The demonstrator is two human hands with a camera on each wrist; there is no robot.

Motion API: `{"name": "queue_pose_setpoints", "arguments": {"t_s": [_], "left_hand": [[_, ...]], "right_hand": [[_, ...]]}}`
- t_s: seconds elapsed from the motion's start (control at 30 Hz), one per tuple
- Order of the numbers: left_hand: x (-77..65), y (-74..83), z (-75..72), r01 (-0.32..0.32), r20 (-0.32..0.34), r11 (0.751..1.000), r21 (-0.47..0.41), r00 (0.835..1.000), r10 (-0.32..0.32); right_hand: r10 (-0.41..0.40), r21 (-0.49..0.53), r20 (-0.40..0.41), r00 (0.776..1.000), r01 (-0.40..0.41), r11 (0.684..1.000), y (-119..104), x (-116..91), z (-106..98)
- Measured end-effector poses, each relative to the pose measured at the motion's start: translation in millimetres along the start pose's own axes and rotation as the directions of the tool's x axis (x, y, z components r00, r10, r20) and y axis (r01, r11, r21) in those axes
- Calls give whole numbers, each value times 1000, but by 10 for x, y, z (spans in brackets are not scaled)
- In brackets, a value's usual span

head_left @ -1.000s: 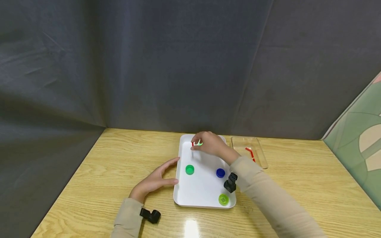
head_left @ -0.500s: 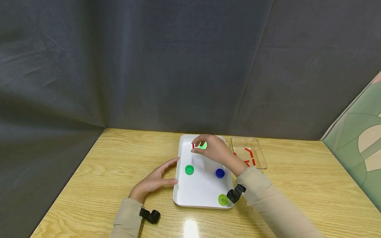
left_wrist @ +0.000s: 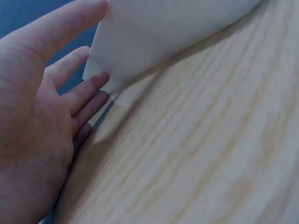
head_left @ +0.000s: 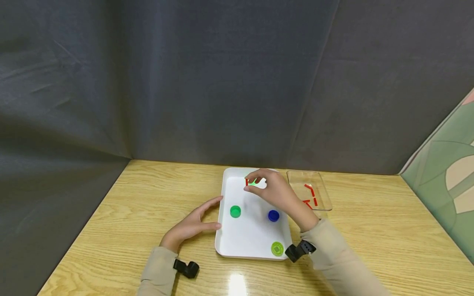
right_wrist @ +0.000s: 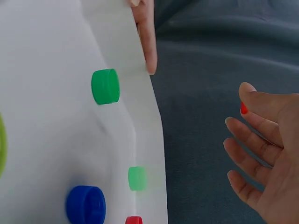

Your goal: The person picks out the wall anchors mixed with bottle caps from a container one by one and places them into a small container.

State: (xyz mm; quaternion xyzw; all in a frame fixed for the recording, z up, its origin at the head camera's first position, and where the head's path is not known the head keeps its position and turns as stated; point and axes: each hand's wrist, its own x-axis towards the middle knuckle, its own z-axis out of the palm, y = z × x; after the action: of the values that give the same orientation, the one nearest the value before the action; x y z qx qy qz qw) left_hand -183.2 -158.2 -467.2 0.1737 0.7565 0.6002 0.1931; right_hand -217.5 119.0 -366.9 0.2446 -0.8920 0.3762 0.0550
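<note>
My right hand [head_left: 274, 189] pinches a small red stick [head_left: 247, 182] upright between thumb and fingertips, above the far part of a white tray [head_left: 246, 238]. In the right wrist view most of that stick is hidden by the thumb. My left hand [head_left: 190, 224] rests against the tray's left side, fingers spread and nearly straight; the left wrist view has fingertips at the tray wall. On the tray sit a green cap [head_left: 235, 211], a blue cap [head_left: 273, 216], a yellow-green cap [head_left: 277, 248] and a light green cap [right_wrist: 137, 178] partly behind my right hand. A red cap [right_wrist: 134, 220] shows beside it.
A clear shallow container [head_left: 326, 197] with several red sticks [head_left: 312, 191] stands right of the tray, partly behind my right wrist. The wooden table [head_left: 381, 230] ends at a dark curtain [head_left: 237, 82]. A patterned panel [head_left: 448, 176] borders the right.
My right hand, with the red stick, has drawn back to the right over the tray, uncovering more of the light green cap and the clear container. The left hand stays in place.
</note>
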Motion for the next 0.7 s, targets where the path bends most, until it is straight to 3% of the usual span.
{"name": "queue_pose_setpoints", "arguments": {"t_s": [0.33, 0.7], "left_hand": [[-2, -2, -1, -7, 1, 1000, -8, 1000, 7], [-16, -11, -3, -23, 1, 1000, -1, 1000, 23]], "right_hand": [[7, -14, -127, 992, -8, 1000, 16, -185, -49], [79, 23, -185, 980, -76, 997, 26, -321, -140]]}}
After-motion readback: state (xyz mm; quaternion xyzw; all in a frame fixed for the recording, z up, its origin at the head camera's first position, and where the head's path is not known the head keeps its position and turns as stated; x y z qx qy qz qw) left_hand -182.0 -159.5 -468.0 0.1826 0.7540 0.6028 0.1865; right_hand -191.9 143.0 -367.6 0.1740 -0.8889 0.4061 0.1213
